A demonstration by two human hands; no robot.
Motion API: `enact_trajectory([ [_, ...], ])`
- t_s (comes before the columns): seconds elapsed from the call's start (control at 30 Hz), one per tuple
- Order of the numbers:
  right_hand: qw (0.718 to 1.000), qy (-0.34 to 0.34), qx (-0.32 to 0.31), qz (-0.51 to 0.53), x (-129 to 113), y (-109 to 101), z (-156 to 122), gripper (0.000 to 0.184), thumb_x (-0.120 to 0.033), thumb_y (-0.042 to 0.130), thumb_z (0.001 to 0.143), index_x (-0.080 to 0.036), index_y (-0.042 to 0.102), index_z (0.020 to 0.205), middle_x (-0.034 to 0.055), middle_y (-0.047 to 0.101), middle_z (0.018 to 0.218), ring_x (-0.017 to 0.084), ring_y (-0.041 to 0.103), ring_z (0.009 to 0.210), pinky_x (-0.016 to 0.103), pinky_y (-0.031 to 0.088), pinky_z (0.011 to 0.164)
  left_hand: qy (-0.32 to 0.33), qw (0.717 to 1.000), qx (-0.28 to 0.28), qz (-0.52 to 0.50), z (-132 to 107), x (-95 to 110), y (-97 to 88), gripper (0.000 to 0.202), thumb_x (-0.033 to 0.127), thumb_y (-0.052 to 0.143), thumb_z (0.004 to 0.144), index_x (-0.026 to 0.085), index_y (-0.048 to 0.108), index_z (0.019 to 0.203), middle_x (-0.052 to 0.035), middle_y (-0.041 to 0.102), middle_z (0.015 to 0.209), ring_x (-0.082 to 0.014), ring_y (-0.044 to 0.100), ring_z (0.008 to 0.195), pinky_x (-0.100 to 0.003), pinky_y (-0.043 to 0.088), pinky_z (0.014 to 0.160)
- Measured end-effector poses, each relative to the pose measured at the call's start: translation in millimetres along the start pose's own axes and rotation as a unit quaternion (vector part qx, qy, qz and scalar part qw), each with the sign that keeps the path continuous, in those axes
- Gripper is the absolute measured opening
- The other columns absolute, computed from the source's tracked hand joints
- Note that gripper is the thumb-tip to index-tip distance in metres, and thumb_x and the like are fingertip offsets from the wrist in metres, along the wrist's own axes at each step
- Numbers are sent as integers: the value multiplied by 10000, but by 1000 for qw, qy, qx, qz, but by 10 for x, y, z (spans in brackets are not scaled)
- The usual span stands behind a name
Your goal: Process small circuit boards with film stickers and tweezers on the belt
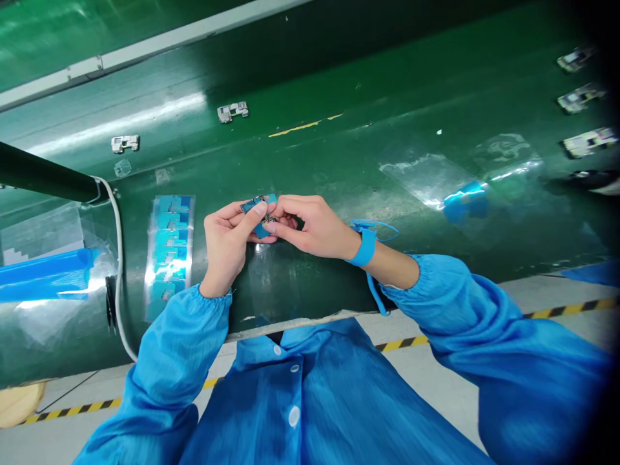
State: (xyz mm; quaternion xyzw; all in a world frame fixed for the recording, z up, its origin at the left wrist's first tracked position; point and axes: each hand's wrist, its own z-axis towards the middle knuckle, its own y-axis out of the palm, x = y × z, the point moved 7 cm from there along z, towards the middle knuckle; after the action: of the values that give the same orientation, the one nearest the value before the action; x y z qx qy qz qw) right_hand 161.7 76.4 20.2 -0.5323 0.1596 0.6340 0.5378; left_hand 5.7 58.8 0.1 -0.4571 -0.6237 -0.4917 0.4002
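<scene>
My left hand (227, 242) and my right hand (310, 223) meet over the green conveyor belt (339, 161), both pinching one small part with blue film (259, 213) between thumbs and fingertips. The part is mostly covered by my fingers. My right wrist wears a blue strap (364, 245) with a coiled cord. Just left of my left hand lies a clear strip of blue-film pieces (169, 255). Both arms are in blue coat sleeves.
Small metal parts lie on the belt at the back left (124, 143), back middle (232, 111) and far right (588, 141). Clear plastic film with a blue scrap (465, 200) lies right of my hands. A black bar (43, 174), white cable and blue sheet (46, 274) sit left.
</scene>
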Motion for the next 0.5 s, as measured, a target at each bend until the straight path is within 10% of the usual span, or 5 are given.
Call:
enact_trajectory([
  [0.5, 997, 58, 13, 52, 49, -26, 20, 326, -371, 744, 1065, -172, 685, 814, -16, 627, 760, 105, 494, 640, 264, 398, 614, -86, 996, -23, -26, 44, 16, 10, 559, 657, 677, 996, 115, 797, 1063, -166, 870, 1120, -287, 874, 834, -386, 753, 713],
])
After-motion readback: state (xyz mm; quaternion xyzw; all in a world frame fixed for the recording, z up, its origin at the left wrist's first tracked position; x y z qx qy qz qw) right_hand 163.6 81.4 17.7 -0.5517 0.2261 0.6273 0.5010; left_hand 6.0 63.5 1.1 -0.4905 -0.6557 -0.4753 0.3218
